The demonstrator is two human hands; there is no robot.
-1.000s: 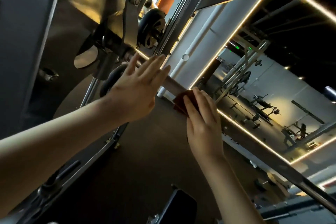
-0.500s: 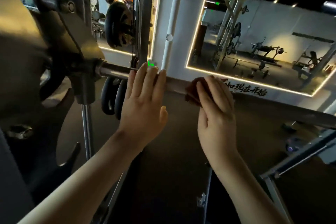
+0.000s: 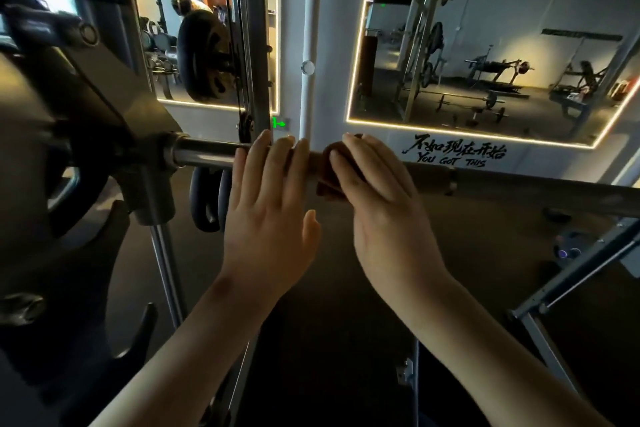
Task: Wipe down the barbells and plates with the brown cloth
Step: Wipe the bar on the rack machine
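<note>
Right hand (image 3: pixel 377 204): fingers curled over the brown cloth (image 3: pixel 327 172), holding it wrapped against the barbell (image 3: pixel 204 153) just right of centre frame.
Left hand (image 3: pixel 270 208): open, 4 straight fingers laid side by side across the bar, thumb free below it, holding nothing; it sits just beside the cloth, on the side nearer the rack.
Brown cloth: bunched around the shaft between the 2 hands, mostly covered by the right fingers; only a dark reddish-brown fold shows at their left edge.
Barbell: runs level across the frame, its chrome end entering the grey carriage (image 3: pixel 138 149) of a guided rack on the left, its darker length passing under both hands and off the right edge.
Plates: 2 dark weight plates (image 3: pixel 207 199) hang edge-on just below the bar, behind the left hand; another plate (image 3: pixel 204 55) appears in the narrow mirror above.
Guide rod (image 3: pixel 166 270): a polished upright dropping from the carriage to the dark floor (image 3: pixel 332 340).
Wall: a large light-edged mirror (image 3: pixel 485 45) reflects gym equipment; black lettering (image 3: pixel 453 153) beneath it includes "YOU GOT THIS". A green sign (image 3: pixel 278 123) glows above the left fingertips.
</note>
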